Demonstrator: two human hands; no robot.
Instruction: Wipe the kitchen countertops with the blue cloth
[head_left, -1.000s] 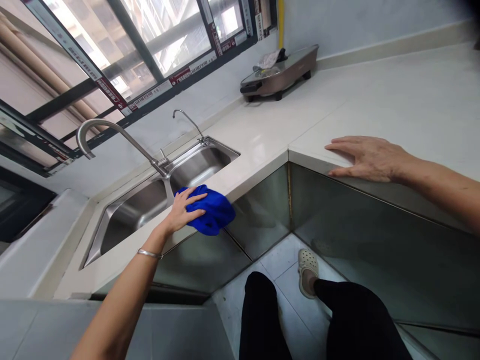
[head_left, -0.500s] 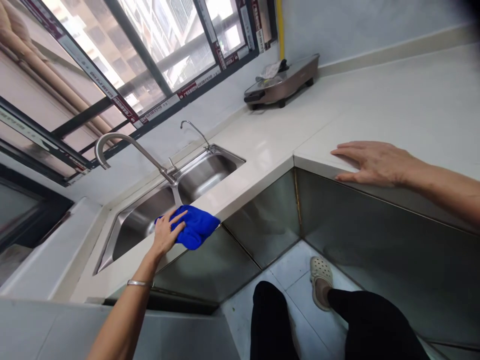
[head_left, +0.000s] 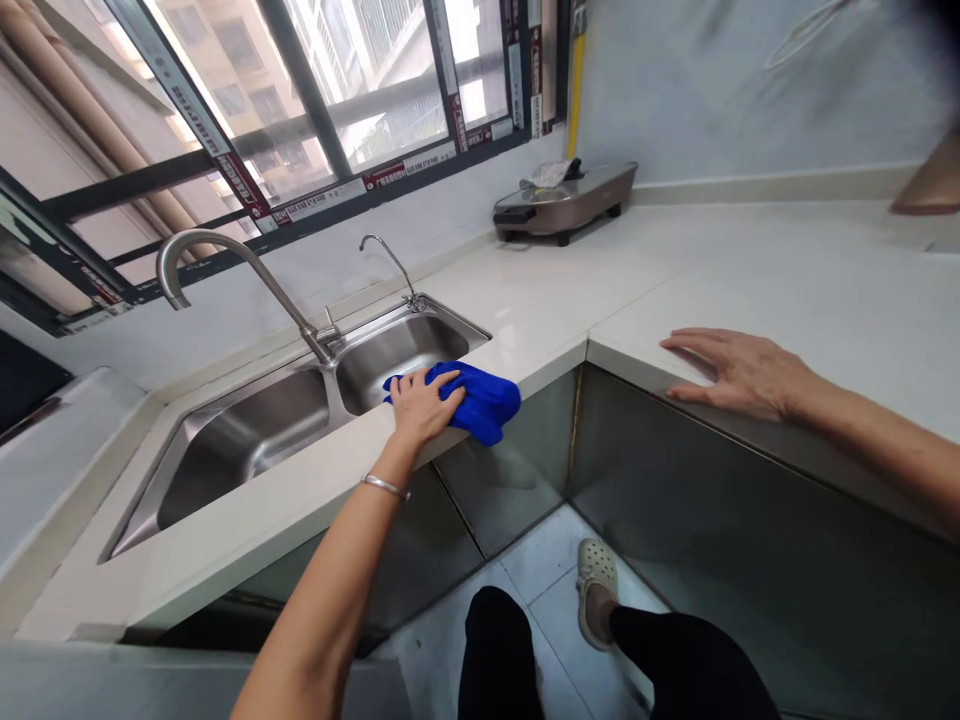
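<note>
A bright blue cloth lies bunched over the front edge of the counter, beside the right-hand sink basin. My left hand grips and presses it from above, fingers partly sunk in its folds. Part of the cloth hangs over the edge in front of the cabinet doors. My right hand rests at the counter's edge on the other side of the inner corner, fingers spread, thumb along the front edge, holding nothing.
Left of the cloth is a steel double sink with a large curved faucet and a slim tap. An electric pan with a cloth on its lid stands by the back wall. Cabinet doors run below the counter.
My left hand has slid the blue cloth rightward along the counter edge, from the sink divider toward the inner corner. My right hand stays on the counter; the view has turned slightly.
</note>
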